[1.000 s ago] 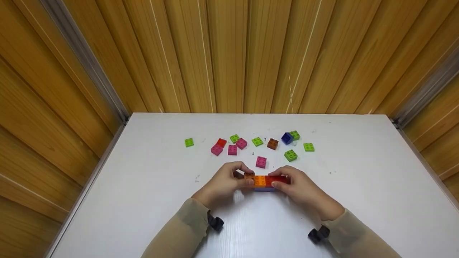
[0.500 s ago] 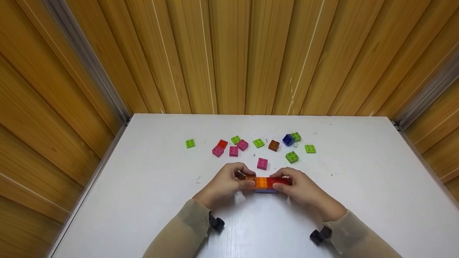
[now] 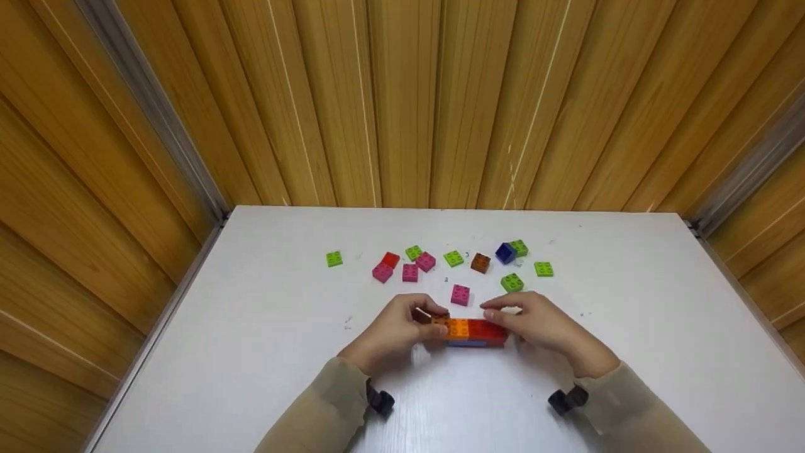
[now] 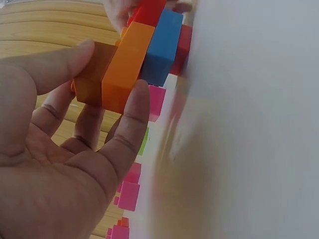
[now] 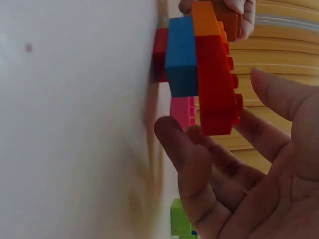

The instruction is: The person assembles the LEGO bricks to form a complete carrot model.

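Observation:
A small stack of toy bricks stands on the white table (image 3: 251,390). At its base lies a red brick (image 4: 183,50), with a blue brick (image 4: 164,47) above it. An orange brick (image 3: 459,328) and another red brick (image 3: 487,328) sit side by side on the blue one. My left hand (image 3: 393,330) pinches a brown brick (image 4: 97,74) on the orange brick's left end, fingertips touching the orange side too. Around the upper red brick's right end, my right hand (image 5: 249,169) has its fingers spread, its thumb apart from the brick.
Beyond the stack lie loose bricks: several pink, like the nearest pink brick (image 3: 460,295), several green, like the far-left green brick (image 3: 334,258), a red one (image 3: 390,259), a brown one (image 3: 480,263) and a tipped dark blue one (image 3: 505,253). Wood-patterned walls (image 3: 402,107) enclose the table.
My right hand has let go of the upper red brick and shifted slightly right. The left hand keeps its pinch. The head view has tilted up slightly, so the scene sits lower.

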Available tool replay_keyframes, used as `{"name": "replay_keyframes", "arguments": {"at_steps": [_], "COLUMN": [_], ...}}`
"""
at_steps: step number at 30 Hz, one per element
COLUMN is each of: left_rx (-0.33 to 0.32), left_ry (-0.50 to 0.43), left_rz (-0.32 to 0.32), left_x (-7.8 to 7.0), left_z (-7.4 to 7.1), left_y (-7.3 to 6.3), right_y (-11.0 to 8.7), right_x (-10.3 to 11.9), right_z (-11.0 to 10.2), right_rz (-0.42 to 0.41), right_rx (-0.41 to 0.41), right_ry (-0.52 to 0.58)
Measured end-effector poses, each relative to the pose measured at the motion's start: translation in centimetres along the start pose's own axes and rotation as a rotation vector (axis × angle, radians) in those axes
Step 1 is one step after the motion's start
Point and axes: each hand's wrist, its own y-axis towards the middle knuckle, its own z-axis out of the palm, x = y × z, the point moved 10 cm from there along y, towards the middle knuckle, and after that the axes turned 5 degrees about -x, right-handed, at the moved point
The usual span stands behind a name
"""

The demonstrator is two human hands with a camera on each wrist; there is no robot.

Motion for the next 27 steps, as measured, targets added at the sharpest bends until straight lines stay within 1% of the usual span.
{"name": "replay_keyframes", "arguments": {"at_steps": [3,7,11,13,18,20,23,27], "left_rx": [-0.005,-0.009,-0.008,-0.006,-0.013,-0.013,-0.006,0.005], "left_ry": [-0.018,-0.027,-0.026,-0.030,-0.021,-0.020,-0.025,-0.021], "left_rz": [-0.016,-0.027,-0.014,-0.011,-0.012,-0.011,-0.013,-0.001], "left_x": [0.2,0.3,0.2,0.2,0.5,0.6,0.5,0.3], "left_z": [0.1,0.2,0.0,0.0,-0.2,-0.3,-0.2,0.0], "left_y": [-0.2,-0.2,-0.1,-0.1,-0.2,-0.3,-0.3,0.0], "right_y": [0.8,1.8,2.7,3.1,3.9,4.0,4.1,4.2], "right_x": [-0.3,-0.8,-1.6,-2.2,-3.7,-4.4,-5.3,-5.8], "right_z": [-2.0,-4.4,-5.4,-5.4,-4.4,-4.2,-4.2,-4.2], "right_rz": [0.052,0.092,0.127,0.130,0.129,0.149,0.184,0.194], "right_rx": [-0.083,-0.189,-0.251,-0.255,-0.198,-0.185,-0.187,-0.173], "right_ry": [0.018,0.031,0.035,0.029,0.026,0.034,0.033,0.024]}}
